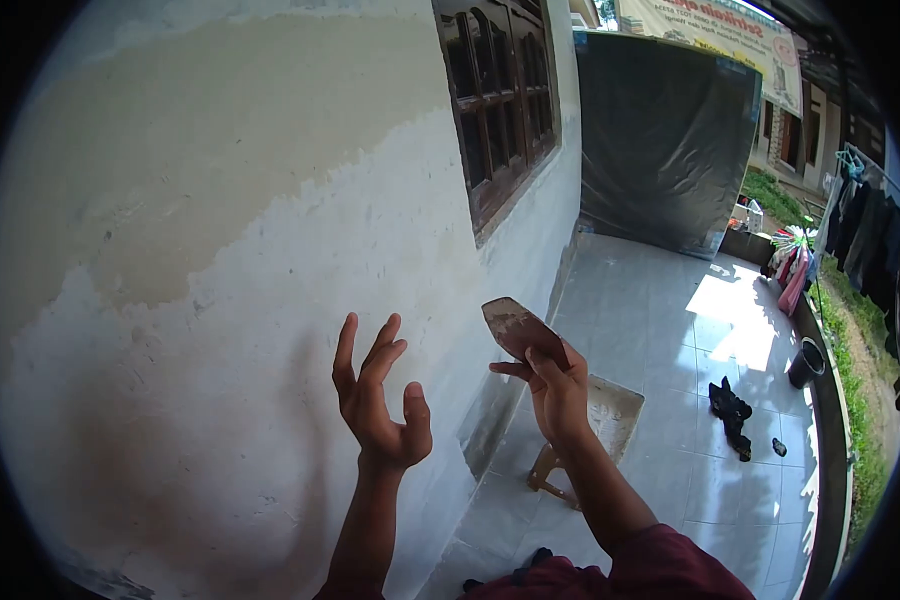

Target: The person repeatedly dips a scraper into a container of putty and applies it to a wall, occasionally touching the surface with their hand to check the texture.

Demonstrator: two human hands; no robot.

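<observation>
My right hand (560, 395) grips a flat brown putty scraper (518, 328), its far edge smeared with pale putty. The blade points up and away from me, toward the wall. My left hand (382, 400) is raised in front of the wall, empty, with fingers apart and slightly curled. The wall (370, 230) fills the left side; a beige area covers its upper part and a whitish coat lies below and to the right. Below my right forearm stands a small stool (548, 470) with a pale, putty-stained tray (620, 400) beside it, partly hidden by the arm.
A dark wooden window (500, 100) is set into the wall. A black sheet-covered panel (665, 140) stands at the porch's far end. On the tiled floor (660, 350) lie a black cloth (730, 415) and a dark bucket (806, 363). Clothes (860, 230) hang at the right.
</observation>
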